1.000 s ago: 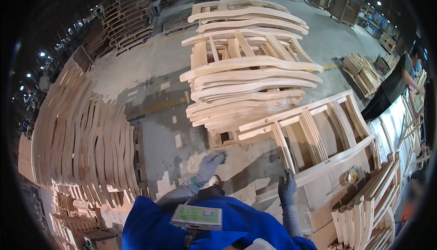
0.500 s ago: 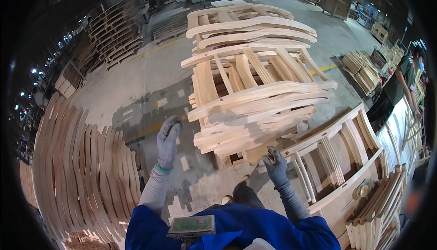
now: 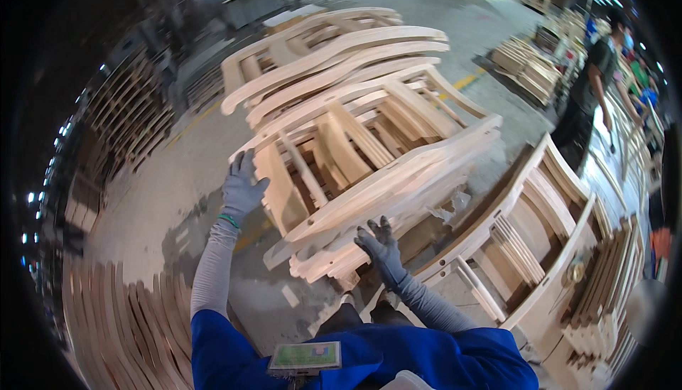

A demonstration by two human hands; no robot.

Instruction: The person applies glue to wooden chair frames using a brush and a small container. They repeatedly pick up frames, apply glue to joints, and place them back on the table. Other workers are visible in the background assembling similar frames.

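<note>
Directly ahead stands a stack of pale wooden slatted frames point(image 3: 383, 185), each with curved rails and upright slats. My left hand point(image 3: 243, 185), in a light grey glove, is at the left end of the top frame with its fingers apart. Whether it touches the wood I cannot tell. In front of the stack's near rails is my right hand point(image 3: 383, 249), in a darker grey glove. Its fingers are spread and nothing is in them. Behind lies another pile of curved wooden frames point(image 3: 348, 52).
To my right, more slatted frames lie on a wooden workbench point(image 3: 561, 276) beside a roll of tape point(image 3: 575, 271). Bundled wood pieces point(image 3: 604, 294) stand nearby. Curved wooden parts point(image 3: 128, 326) stand at lower left. A co-worker point(image 3: 593, 84) stands at far right; stacked pallets point(image 3: 131, 102) stand far left.
My view has turned and come closer to the stack. My left hand has reached forward to the top frame's left end, and my right hand has moved left, with its fingers now spread.
</note>
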